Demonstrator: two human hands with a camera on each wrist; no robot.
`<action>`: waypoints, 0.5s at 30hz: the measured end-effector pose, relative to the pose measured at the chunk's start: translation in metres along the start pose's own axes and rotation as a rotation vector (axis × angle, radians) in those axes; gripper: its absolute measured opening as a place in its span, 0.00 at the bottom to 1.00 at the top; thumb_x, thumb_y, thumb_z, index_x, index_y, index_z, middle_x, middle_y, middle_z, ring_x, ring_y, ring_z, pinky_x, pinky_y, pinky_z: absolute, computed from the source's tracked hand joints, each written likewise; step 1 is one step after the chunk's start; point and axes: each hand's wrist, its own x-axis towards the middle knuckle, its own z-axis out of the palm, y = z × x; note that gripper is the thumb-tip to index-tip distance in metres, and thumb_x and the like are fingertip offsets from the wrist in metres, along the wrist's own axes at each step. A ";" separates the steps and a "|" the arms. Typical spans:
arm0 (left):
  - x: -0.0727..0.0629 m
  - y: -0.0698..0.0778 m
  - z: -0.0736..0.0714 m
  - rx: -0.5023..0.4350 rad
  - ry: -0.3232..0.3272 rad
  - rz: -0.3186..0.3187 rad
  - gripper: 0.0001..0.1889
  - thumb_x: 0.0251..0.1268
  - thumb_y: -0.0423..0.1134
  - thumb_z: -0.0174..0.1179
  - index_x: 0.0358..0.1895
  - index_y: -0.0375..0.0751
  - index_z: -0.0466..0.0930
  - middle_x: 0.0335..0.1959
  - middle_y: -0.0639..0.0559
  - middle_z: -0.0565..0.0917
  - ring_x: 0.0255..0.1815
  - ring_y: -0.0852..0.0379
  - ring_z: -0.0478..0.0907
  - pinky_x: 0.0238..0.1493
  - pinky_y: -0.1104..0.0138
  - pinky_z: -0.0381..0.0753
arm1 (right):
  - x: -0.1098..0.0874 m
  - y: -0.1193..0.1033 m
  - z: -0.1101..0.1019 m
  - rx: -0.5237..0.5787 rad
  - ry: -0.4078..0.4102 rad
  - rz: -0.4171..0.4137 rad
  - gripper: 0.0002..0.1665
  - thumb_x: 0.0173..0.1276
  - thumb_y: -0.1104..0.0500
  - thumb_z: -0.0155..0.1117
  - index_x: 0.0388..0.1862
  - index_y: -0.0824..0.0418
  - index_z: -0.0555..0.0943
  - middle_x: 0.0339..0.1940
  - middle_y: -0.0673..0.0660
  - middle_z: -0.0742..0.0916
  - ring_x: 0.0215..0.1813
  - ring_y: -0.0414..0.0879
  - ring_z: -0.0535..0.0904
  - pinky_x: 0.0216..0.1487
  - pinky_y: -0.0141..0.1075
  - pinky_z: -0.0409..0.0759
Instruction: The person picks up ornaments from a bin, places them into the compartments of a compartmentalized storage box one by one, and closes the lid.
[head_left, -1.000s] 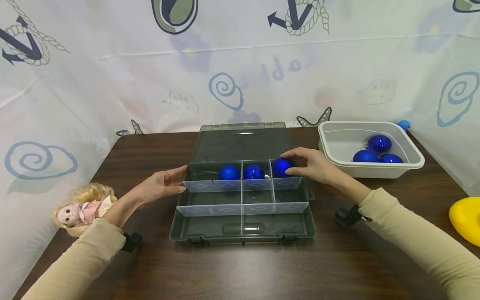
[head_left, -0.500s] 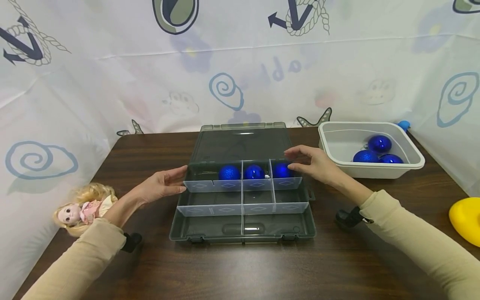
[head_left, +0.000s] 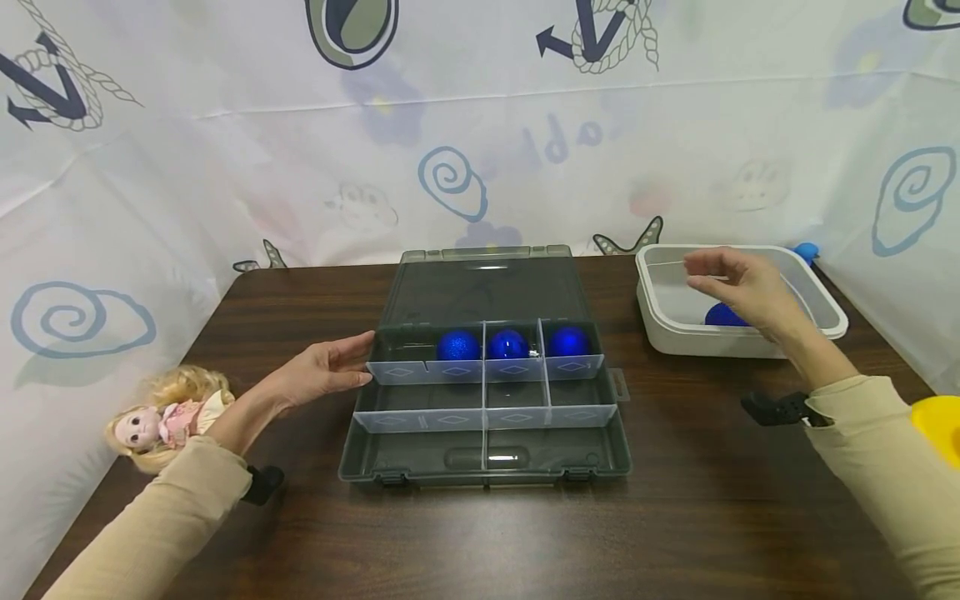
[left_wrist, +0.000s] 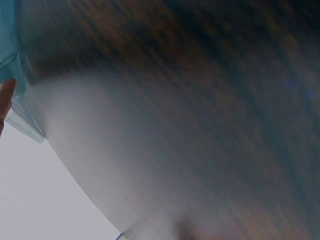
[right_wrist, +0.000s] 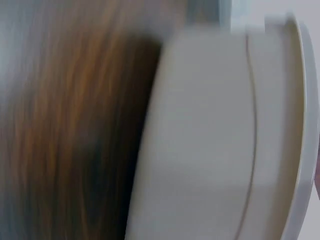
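Wooden tabletop (head_left: 675, 442) lay between the smoke-grey compartment box (head_left: 408, 450) and the white tub (head_left: 686, 337), and before the box's front edge; reversed letters (head_left: 557, 150), apparently "abl", marked the backdrop (head_left: 285, 192); three blue baubles (head_left: 458, 345), glittery, shiny and matte, occupied separate back-row compartments (head_left: 405, 342); the left hand (head_left: 324, 370), fingers extended, rested at the box's left edge; the right hand (head_left: 748, 292), thumb and fingers parted, hung over the tub.
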 end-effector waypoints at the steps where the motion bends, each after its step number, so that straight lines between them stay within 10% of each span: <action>1: 0.000 0.000 0.000 0.001 0.001 -0.003 0.41 0.65 0.33 0.57 0.73 0.26 0.40 0.74 0.32 0.41 0.73 0.33 0.45 0.65 0.57 0.65 | 0.000 0.007 -0.008 -0.010 -0.017 0.021 0.22 0.68 0.58 0.60 0.57 0.71 0.74 0.40 0.30 0.81 0.42 0.21 0.75 0.42 0.15 0.72; 9: 0.000 -0.001 -0.001 0.002 0.005 -0.010 0.42 0.65 0.34 0.58 0.73 0.27 0.40 0.75 0.33 0.42 0.73 0.33 0.46 0.65 0.52 0.62 | 0.000 0.043 -0.046 -0.090 -0.209 0.074 0.24 0.68 0.64 0.60 0.57 0.79 0.71 0.37 0.26 0.79 0.41 0.24 0.76 0.39 0.17 0.74; 15: 0.001 -0.001 0.000 0.001 0.002 -0.007 0.42 0.65 0.33 0.58 0.73 0.27 0.39 0.75 0.32 0.42 0.73 0.33 0.46 0.65 0.54 0.64 | 0.003 0.046 -0.050 -0.201 -0.340 0.099 0.26 0.66 0.62 0.62 0.57 0.77 0.72 0.50 0.60 0.85 0.43 0.18 0.71 0.40 0.16 0.71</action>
